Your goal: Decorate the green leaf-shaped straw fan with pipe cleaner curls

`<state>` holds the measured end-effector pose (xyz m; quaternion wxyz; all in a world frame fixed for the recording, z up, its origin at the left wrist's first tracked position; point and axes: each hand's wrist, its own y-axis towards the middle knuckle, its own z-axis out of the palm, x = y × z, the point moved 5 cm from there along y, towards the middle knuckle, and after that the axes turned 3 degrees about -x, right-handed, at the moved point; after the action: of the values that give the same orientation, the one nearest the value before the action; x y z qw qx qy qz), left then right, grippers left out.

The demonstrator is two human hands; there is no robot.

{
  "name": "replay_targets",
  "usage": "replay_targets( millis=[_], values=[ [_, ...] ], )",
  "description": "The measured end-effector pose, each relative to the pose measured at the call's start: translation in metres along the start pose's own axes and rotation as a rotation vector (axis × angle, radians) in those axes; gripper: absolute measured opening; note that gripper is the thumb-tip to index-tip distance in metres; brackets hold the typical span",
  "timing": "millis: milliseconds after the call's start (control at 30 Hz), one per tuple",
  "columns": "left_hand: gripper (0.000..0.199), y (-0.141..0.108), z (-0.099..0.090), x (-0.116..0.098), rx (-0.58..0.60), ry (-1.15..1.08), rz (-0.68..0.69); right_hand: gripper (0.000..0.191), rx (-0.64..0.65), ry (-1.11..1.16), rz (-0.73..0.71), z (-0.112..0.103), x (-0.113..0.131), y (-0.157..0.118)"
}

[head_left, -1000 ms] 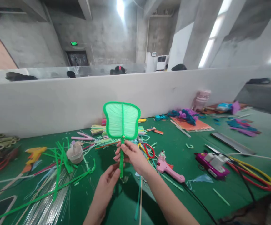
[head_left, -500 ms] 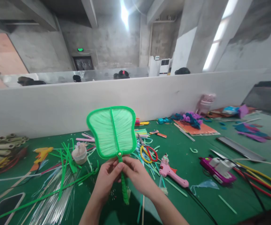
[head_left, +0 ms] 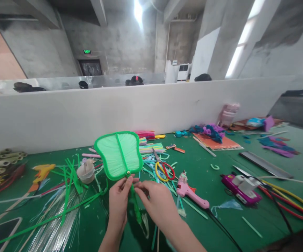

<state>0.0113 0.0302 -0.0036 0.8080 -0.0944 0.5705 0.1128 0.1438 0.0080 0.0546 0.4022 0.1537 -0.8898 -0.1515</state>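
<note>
A green hand fan [head_left: 121, 154], with a frame and centre rib of fuzzy green wire, leans left above the table. A round bead sits where the face meets its wrapped handle [head_left: 136, 206]. My left hand [head_left: 120, 199] is closed on the fan's neck, thumb in front. Bent and pressed together, the fingers of my right hand [head_left: 156, 203] are beside the neck at the handle's right; whatever is between them is hidden. A pale looped strand [head_left: 145, 225] hangs at the handle's lower end.
Scissors [head_left: 164, 169] and a pink glue gun [head_left: 190, 192] lie to the right, with a purple power strip [head_left: 242, 189] beyond. Leftward are a small cup [head_left: 86, 172], a yellow glue gun [head_left: 43, 172] and green strips [head_left: 70, 206]. A white partition [head_left: 62, 119] runs behind.
The fan has tilted further left and sits a little lower. My right hand has turned, its back now facing up, and its fingertips have shifted to the handle's right side.
</note>
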Motion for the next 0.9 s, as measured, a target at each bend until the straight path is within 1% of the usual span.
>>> replay_targets(
  millis=[100, 133, 200, 267, 433, 600, 700, 800, 900],
  values=[
    [0.037, -0.001, -0.004, 0.003, -0.012, 0.016, 0.017, 0.013, -0.216, 0.113, -0.108, -0.012, 0.002, 0.002],
    [0.038, -0.002, -0.003, 0.003, -0.004, 0.017, 0.022, 0.012, -0.264, 0.137, -0.162, -0.014, 0.004, 0.004],
    [0.04, -0.005, 0.0, 0.004, 0.02, 0.021, 0.034, 0.013, -0.299, 0.148, -0.25, -0.014, 0.006, 0.008],
    [0.041, -0.007, 0.003, 0.004, 0.043, 0.024, 0.05, 0.014, -0.298, 0.139, -0.278, -0.01, 0.006, 0.011],
    [0.041, -0.008, 0.002, 0.007, 0.078, 0.033, 0.079, 0.012, -0.295, 0.14, -0.275, -0.001, 0.002, 0.012],
    [0.037, -0.01, -0.003, 0.009, 0.107, 0.041, 0.093, 0.011, -0.252, 0.175, -0.26, -0.003, 0.004, 0.009],
    [0.035, -0.012, -0.005, 0.01, 0.119, 0.04, 0.097, 0.011, -0.247, 0.191, -0.262, -0.004, 0.005, 0.007],
    [0.036, -0.012, -0.006, 0.01, 0.126, 0.038, 0.087, 0.012, -0.242, 0.201, -0.258, -0.003, 0.005, 0.005],
    [0.039, -0.012, -0.005, 0.011, 0.133, 0.028, 0.059, 0.012, -0.207, 0.201, -0.24, -0.006, 0.007, 0.006]
  ],
)
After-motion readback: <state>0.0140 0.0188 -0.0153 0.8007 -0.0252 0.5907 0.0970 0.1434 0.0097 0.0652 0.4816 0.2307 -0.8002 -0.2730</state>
